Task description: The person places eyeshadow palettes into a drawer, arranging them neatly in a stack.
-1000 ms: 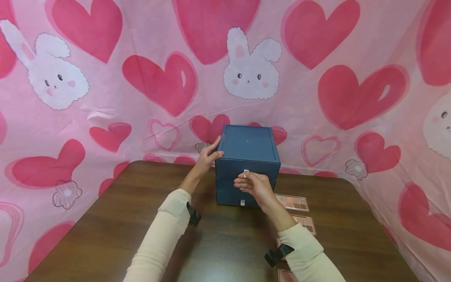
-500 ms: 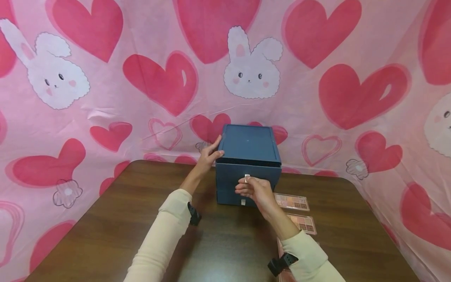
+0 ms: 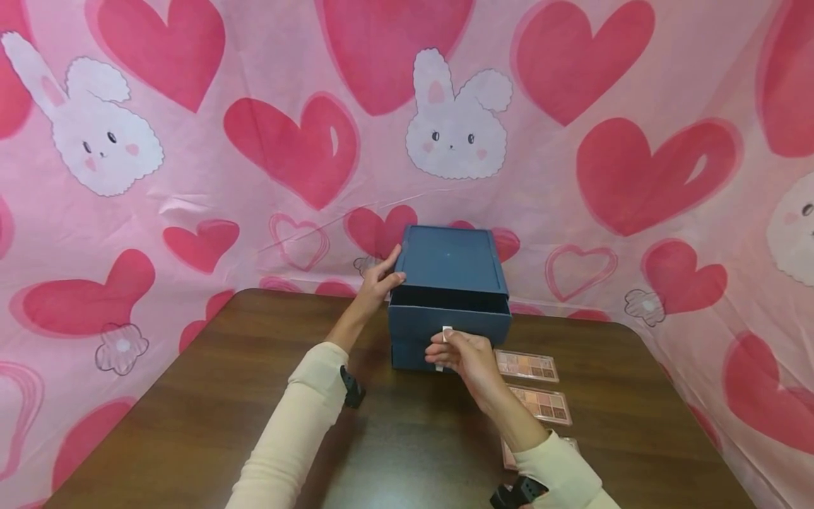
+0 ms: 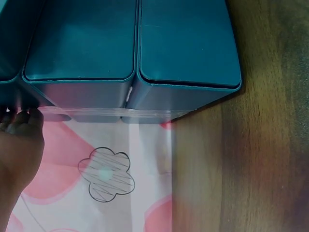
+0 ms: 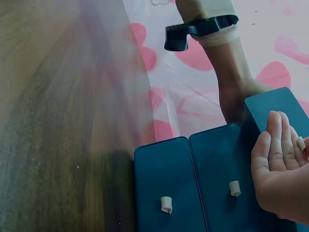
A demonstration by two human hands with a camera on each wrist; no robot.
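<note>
My drawer unit (image 3: 448, 258), dark blue with off-white pull tabs (image 5: 166, 204); my sleeves (image 3: 280, 431), cream; bench (image 3: 222, 396), brown wood grain; eyeshadow palettes (image 3: 531, 366), pink and brown; backdrop (image 3: 381, 184), pink with red hearts (image 3: 299, 145) and white rabbits (image 3: 454, 141).

It looks like a draped nook; home or studio cannot be told. Pink cloth (image 3: 381, 173), printed with hearts (image 3: 295, 152) and rabbits (image 3: 456, 141), hangs creased beyond the left hand (image 3: 376, 283) and right hand (image 3: 469, 357) and to either side. Under them spreads a wood-grain surface (image 3: 407, 431). Makeup palettes (image 3: 543, 406) to the right of the right hand lend a vanity air.
</note>
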